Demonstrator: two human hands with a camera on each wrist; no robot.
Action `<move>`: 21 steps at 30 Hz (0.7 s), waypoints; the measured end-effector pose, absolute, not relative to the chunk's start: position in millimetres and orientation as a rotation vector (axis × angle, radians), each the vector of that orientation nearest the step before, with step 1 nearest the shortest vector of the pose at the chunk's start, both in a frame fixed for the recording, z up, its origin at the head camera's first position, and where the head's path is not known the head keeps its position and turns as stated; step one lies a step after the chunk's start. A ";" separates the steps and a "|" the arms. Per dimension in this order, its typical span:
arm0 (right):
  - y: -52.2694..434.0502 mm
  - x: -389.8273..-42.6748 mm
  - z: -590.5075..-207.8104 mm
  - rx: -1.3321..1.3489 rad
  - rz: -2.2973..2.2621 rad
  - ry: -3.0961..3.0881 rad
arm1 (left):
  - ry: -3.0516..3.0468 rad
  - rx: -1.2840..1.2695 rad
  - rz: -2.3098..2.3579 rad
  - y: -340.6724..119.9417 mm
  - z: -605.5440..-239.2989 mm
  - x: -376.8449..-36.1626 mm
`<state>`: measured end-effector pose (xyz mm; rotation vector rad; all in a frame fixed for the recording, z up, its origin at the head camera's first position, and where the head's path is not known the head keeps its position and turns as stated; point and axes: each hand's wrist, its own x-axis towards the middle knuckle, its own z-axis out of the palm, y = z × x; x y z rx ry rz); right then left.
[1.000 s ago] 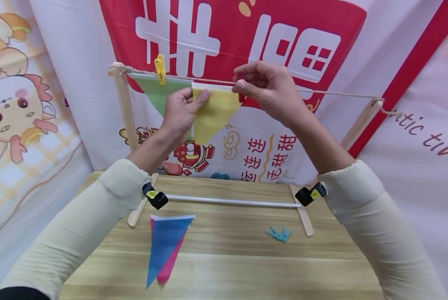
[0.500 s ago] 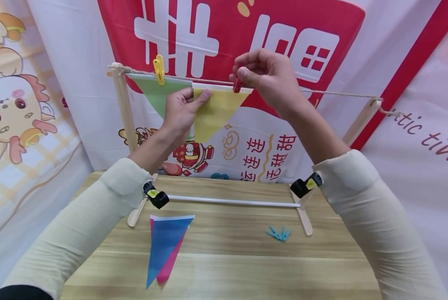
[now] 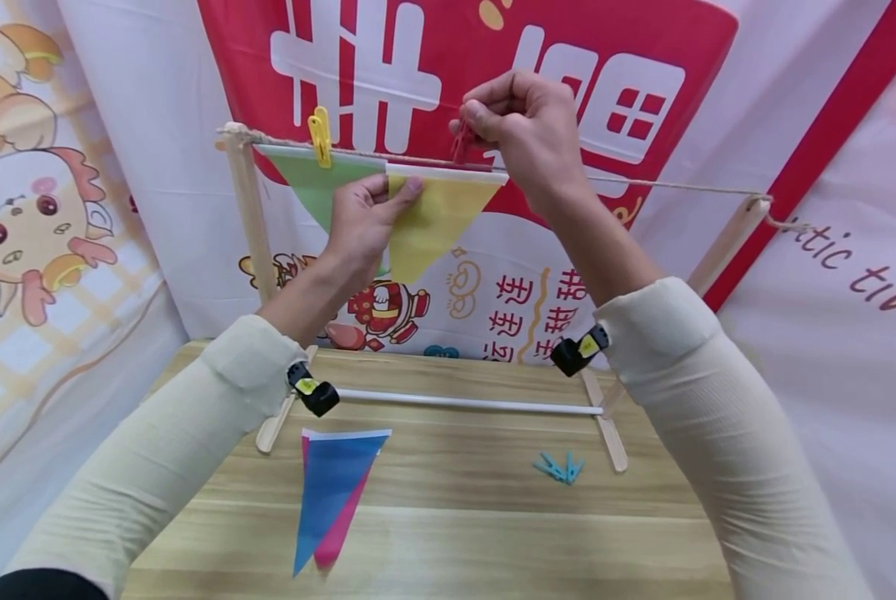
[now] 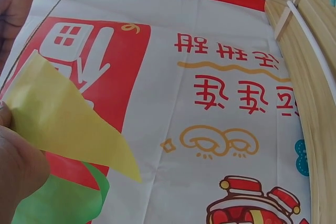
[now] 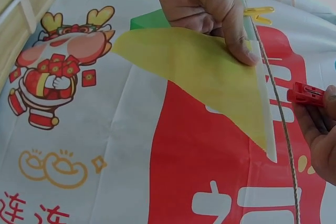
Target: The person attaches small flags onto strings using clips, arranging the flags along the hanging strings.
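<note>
Fingers (image 5: 239, 40) of left hand (image 3: 365, 218) pinched on upper left corner of yellow pennant (image 3: 432, 218), thumb across front face. Fingers of right hand (image 3: 526, 125) clamped on red clothespin (image 5: 307, 94), held just above string (image 3: 665, 185) near pennant's right corner; clothespin not seated on string.

Yellow pennant: triangular, long axis vertical, apex pointing straight down, white top hem lying along string. Located left of centre on string, left corner overlapping green pennant (image 3: 308, 185).

Green pennant: same orientation, apex down, secured by yellow clothespin (image 3: 318, 137) near left post (image 3: 248, 218) of wooden frame.

String: running nearly horizontal from left post to right post (image 3: 721, 246).

On wooden table (image 3: 493, 533), well below hands: blue pennant (image 3: 331, 487) stacked on pink pennant (image 3: 337, 543), apexes pointing toward near table edge; blue clothespins (image 3: 558, 468) in small heap beside right frame foot; white rod (image 3: 466, 404) joining frame feet.

Printed backdrop (image 3: 155, 125) directly behind frame. Forearms crossing in front of lower backdrop; string right of right hand unobstructed.
</note>
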<state>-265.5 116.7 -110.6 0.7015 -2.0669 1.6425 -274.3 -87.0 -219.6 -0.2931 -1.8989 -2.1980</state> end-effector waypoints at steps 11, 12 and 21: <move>108.3 -277.6 -113.7 0.653 1.609 -2.106 | -1.907 -0.288 -2.202 -85.9 -217.7 -274.3; 107.4 -277.5 -113.6 0.656 1.598 -2.112 | -1.911 -0.292 -2.197 -85.9 -217.5 -274.3; 100.1 -275.3 -113.7 0.653 1.431 -2.195 | -1.900 -0.308 -2.200 -86.7 -217.7 -273.6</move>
